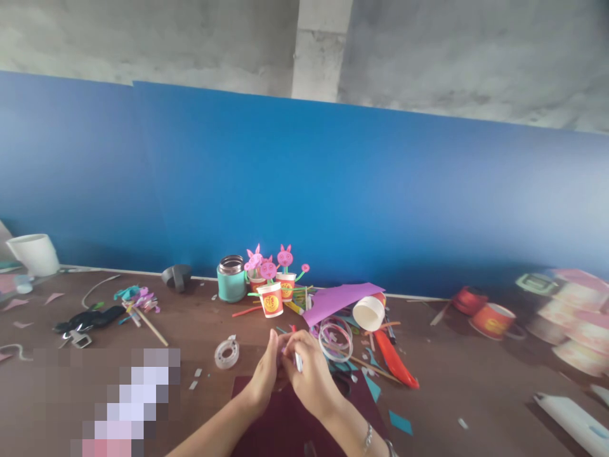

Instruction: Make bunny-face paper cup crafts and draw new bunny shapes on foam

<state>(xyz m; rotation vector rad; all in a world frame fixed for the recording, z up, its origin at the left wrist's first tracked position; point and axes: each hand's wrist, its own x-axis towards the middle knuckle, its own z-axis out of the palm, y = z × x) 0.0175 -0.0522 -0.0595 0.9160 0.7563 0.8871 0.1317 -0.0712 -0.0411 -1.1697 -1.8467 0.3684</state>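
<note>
My left hand (264,376) and my right hand (311,373) meet low in the middle of the view, above a dark maroon sheet (285,419). A small white piece (299,361) shows at the curled fingers of my right hand, with a speck of purple beside it; its kind is too small to make out. My left thumb points up, while its other fingers are partly hidden and bent in toward the right hand. Just beyond stand red-and-white paper cups (271,300) bearing pink animal-faced figures (269,268). A roll of clear tape (227,353) lies left of my hands.
A teal jar (231,279) stands behind. To the right lie a purple sheet (333,301), a tipped paper cup (369,312), clear rings (335,339), a red balloon-like strip (394,360) and blue scraps (400,422). Stacked cups (578,317) stand far right; a black strap (90,320) lies left.
</note>
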